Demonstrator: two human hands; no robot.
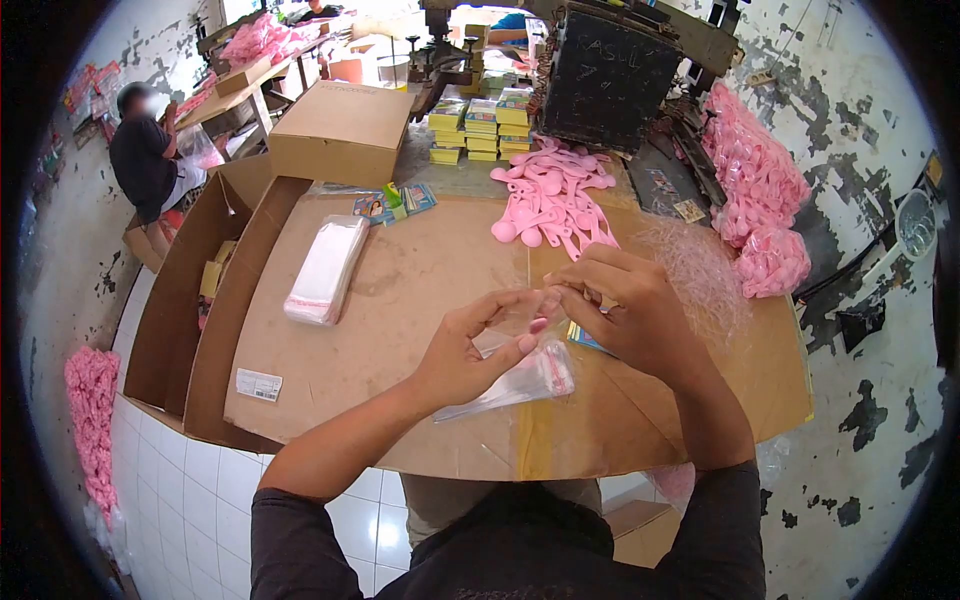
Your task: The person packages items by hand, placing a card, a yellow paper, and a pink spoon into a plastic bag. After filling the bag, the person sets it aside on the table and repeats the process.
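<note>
My left hand point(478, 345) and my right hand point(628, 308) meet above the cardboard-covered table point(420, 250). Between them is a thin clear plastic bag point(512, 316), hard to see against the cardboard. My right fingers pinch its edge, and my left fingers and thumb curl around its other side. Just below lies a pile of clear plastic bags point(540, 378) with pinkish ends. Colourful printed cards point(583, 338) show partly under my right hand. Beyond the hands, pink plastic spoons point(555, 200) lie in a loose heap.
Another bag stack point(328, 270) lies left, near more printed cards point(395, 204). A closed carton point(340, 130) and yellow-edged card stacks point(482, 128) stand behind. Clear plastic strands point(690, 270) and bagged pink items point(755, 170) are right. A person point(150, 155) sits far left.
</note>
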